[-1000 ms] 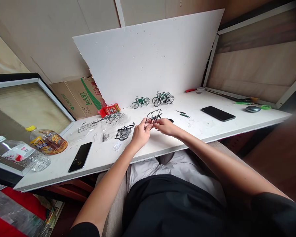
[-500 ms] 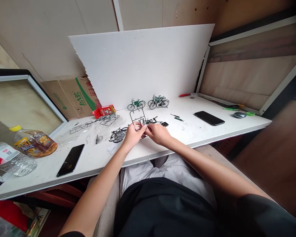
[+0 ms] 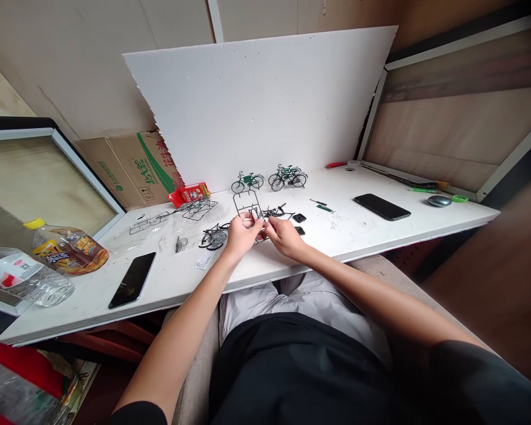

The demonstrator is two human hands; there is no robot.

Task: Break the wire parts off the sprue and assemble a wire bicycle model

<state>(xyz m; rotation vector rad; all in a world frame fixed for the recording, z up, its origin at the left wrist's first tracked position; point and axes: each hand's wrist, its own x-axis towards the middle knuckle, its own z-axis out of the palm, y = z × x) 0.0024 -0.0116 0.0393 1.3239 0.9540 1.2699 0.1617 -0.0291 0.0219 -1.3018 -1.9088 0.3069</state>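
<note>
Between my hands a black plastic parts frame (image 3: 245, 201) stands upright above the white table (image 3: 248, 273). My left hand (image 3: 242, 235) is closed on its lower part. The closed fingers of my right hand (image 3: 284, 235) meet the frame's right side; whatever they pinch is too small to make out. Left of my hands lie black bicycle parts with wheels (image 3: 213, 237). More dark parts (image 3: 278, 211) lie just behind my right hand, and a small black square piece (image 3: 300, 218) is to its right.
Green model bicycles (image 3: 287, 177) stand by a white board (image 3: 256, 106). Phones lie left (image 3: 133, 280) and right (image 3: 382, 206). Bottles (image 3: 71, 248), a red packet (image 3: 189, 193), a mouse (image 3: 439, 201) and small green parts (image 3: 324, 208) are also there.
The view has shifted slightly, so the table items appear a little to the right and higher. My right fingers sit slightly farther from my left ones, and a second black square piece shows beside my right hand.
</note>
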